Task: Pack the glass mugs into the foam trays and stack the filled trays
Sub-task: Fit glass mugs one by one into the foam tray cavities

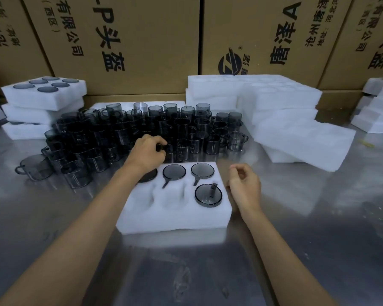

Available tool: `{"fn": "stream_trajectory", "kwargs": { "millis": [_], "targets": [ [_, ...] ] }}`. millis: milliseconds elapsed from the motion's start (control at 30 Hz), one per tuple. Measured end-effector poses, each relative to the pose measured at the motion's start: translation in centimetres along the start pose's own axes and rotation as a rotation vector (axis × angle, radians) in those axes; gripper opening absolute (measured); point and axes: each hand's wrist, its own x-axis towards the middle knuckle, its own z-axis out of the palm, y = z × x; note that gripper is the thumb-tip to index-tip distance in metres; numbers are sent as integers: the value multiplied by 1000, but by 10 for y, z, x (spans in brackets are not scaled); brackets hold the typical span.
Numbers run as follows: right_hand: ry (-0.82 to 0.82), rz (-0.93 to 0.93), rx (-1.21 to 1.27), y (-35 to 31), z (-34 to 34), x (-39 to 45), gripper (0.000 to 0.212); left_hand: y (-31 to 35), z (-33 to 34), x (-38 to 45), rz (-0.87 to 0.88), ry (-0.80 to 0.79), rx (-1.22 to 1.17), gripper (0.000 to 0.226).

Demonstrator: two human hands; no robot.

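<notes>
The left hand has its fingers curled shut on a mug at the front of the big mug pile. The right hand is loosely curled and holds nothing. Between the two hands lies a foam tray on the worktop. It has six holes: four hold mugs, two are bare.

Smoke-grey translucent glass mugs showing dark, white foam tray holding grey-tinted mugs, white foam stacks, brown cardboard boxes bearing black printed characters, silver reflective steel table mirroring white.
</notes>
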Motion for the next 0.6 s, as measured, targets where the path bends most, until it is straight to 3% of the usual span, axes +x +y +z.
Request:
{"fn": "stream_trajectory", "kwargs": {
  "millis": [133, 267, 367, 600],
  "targets": [
    [24, 50, 7, 3, 1, 5, 15, -6, 9, 8, -74, 1, -51, 17],
    [48, 79, 36, 3, 2, 4, 19, -9, 9, 6, -73, 6, -90, 21],
    [100, 145, 15, -3, 8, 4, 20, -9, 7, -2, 20, 50, -146, 16],
    [140, 201, -16, -11, 14, 3, 20, 1, -5, -59, 295, 341, -411, 22]
  ]
}}
